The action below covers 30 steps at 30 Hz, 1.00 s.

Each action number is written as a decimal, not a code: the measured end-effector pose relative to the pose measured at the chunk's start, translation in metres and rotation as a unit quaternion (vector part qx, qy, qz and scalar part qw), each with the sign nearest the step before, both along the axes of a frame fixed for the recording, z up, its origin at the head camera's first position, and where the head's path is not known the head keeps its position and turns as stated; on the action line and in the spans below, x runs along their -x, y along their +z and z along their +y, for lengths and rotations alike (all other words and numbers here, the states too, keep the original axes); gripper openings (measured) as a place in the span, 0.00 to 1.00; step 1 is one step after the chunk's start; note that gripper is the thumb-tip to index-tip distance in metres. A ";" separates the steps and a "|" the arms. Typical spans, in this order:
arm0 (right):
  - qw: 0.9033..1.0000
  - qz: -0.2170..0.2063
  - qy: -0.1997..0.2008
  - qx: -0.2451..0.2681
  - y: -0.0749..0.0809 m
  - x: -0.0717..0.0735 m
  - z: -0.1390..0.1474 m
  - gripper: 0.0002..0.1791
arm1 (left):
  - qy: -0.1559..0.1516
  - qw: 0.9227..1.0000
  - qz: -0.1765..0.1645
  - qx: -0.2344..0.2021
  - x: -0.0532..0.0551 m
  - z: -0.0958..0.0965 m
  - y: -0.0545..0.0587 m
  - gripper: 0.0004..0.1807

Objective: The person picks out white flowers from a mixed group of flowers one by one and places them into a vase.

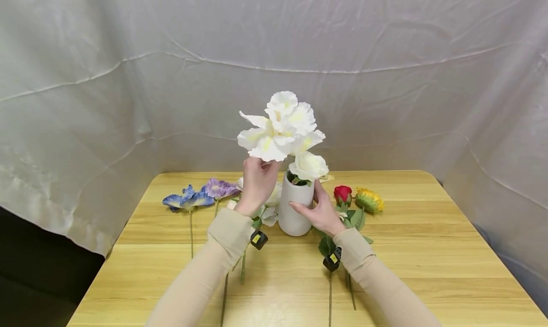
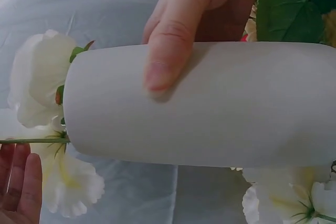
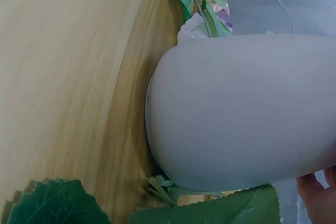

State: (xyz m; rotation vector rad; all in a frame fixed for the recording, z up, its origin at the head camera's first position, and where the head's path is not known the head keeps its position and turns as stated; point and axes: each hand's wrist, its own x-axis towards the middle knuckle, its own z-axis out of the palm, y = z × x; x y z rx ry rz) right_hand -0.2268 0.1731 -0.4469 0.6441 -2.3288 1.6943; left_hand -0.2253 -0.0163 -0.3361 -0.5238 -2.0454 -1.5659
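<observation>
The white vase stands upright near the middle of the wooden table. A white rose sits at its mouth, leaning over the right side of the rim. Above and to the left is a large white flower, with more white petals close behind it.

The left hand pinches this flower just below its head. The left wrist view shows its stem running across the fingers to the rim; whether the tip is inside the mouth cannot be confirmed from there.

For sound work, the stem should be lined up with the mouth and fed down steeply, clear of the rose, while the vase is braced against sideways push. A low pinch would probably limit bending.

The left hand is raised above the rim, fingers curled under the petals. The right hand grasps the vase from the right, thumb across the front.

To the left lie a blue flower and a purple flower; to the right, a red rose and a yellow flower. Grey cloth hangs behind.
</observation>
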 end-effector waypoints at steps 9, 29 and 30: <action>1.000 0.001 0.000 0.003 -0.001 0.000 -0.001 0.43 | -0.011 1.000 -0.011 0.012 0.005 0.002 -0.005 0.09; 1.000 -0.008 -0.007 0.002 0.000 0.000 -0.001 0.41 | 0.013 0.995 -0.067 0.078 0.007 0.002 -0.011 0.13; 1.000 -0.008 -0.006 0.003 0.000 0.000 -0.001 0.41 | 0.013 0.994 -0.072 0.081 0.008 0.002 -0.012 0.13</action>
